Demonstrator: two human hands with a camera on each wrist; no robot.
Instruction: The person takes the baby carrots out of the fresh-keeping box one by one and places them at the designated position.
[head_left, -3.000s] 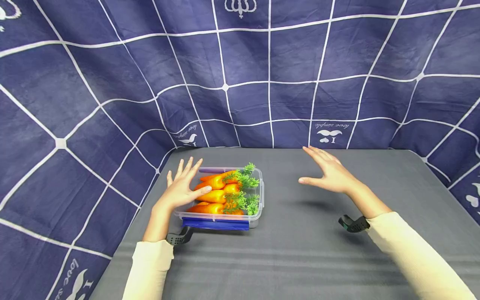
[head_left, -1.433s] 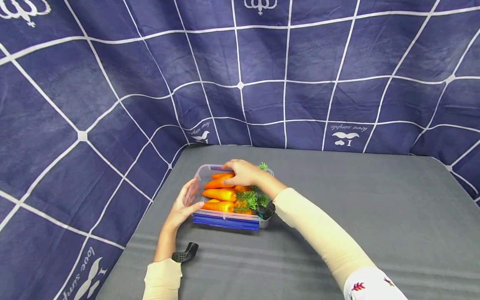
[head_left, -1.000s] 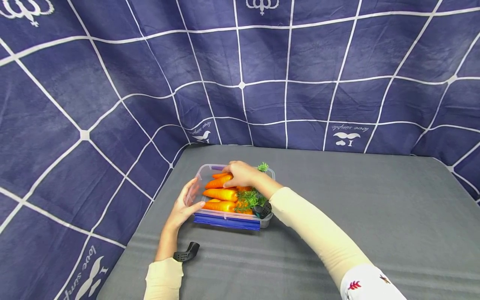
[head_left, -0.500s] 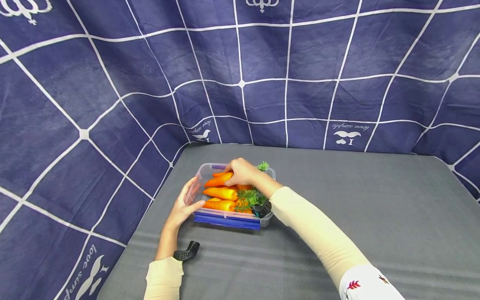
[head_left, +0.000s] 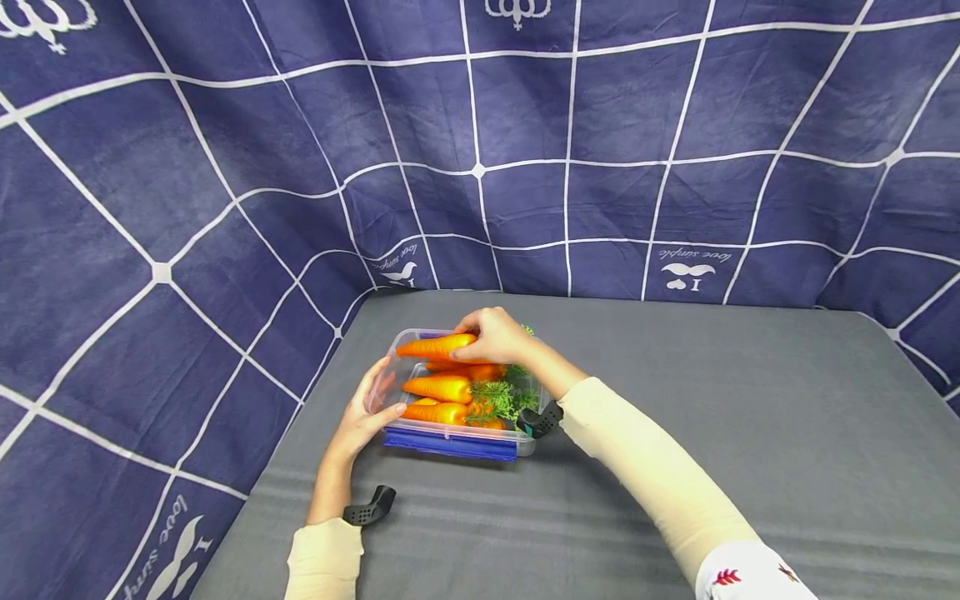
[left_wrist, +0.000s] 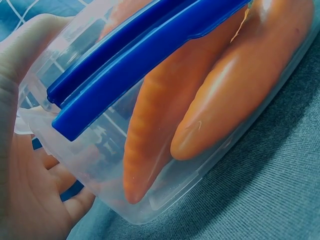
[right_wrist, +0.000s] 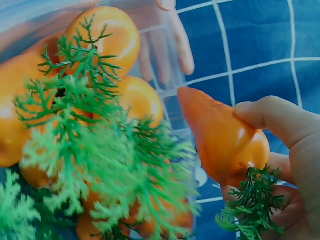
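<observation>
My right hand [head_left: 498, 337] pinches an orange toy carrot [head_left: 429, 347] between thumb and fingers at its thick end, above the back of a clear plastic box [head_left: 527, 447]. In the right wrist view the held carrot [right_wrist: 225, 137] points its tip toward the box, with its green leaves [right_wrist: 252, 205] by the palm. My left hand [head_left: 356, 427] grips the box's left end, thumb at the near corner and fingers behind the end wall. Several more carrots [head_left: 438, 388] with leafy tops [head_left: 504, 400] lie inside the box, tips to the left.
A blue latch flap [head_left: 450, 444] hangs along the box's near side, and no lid covers the box. Grey cloth covers the table [head_left: 675, 400]. A dark blue checked curtain [head_left: 615, 108] stands behind and to the left. Black cameras [head_left: 370, 506] sit on both wrists.
Both hands came from hovering apart to the box: the left took hold of its left end, the right reached among the carrots. Just now the right hand has lifted one carrot up.
</observation>
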